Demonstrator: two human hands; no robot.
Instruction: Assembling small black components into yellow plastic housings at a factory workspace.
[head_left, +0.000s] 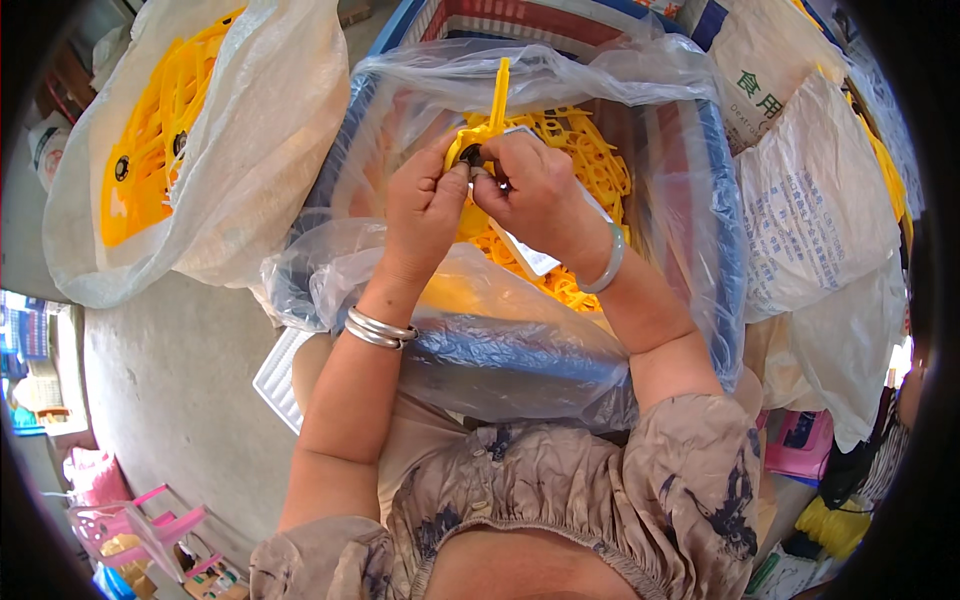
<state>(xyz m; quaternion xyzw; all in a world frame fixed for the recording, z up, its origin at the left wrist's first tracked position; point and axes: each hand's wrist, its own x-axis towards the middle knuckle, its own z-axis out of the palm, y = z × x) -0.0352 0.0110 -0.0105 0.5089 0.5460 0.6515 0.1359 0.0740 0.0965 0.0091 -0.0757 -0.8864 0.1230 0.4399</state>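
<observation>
My left hand (425, 205) grips a yellow plastic part (499, 95) whose narrow arm points up and away from me. At its near end sits a small black round piece (470, 153), and the fingertips of my right hand (545, 190) are closed against it. Whether that piece is seated in the yellow part or only touching it, I cannot tell. Both hands meet above a blue crate (730, 230) lined with clear plastic film. Many loose yellow parts (595, 160) lie inside, below my hands. A white flat panel (535, 255) is partly hidden beneath my right hand.
At the left, a translucent sack (290, 120) holds larger yellow parts (150, 150) with black rings set in them. White woven sacks (810, 200) crowd the crate's right side. A pink stool (145, 525) stands at lower left on the concrete floor (150, 370).
</observation>
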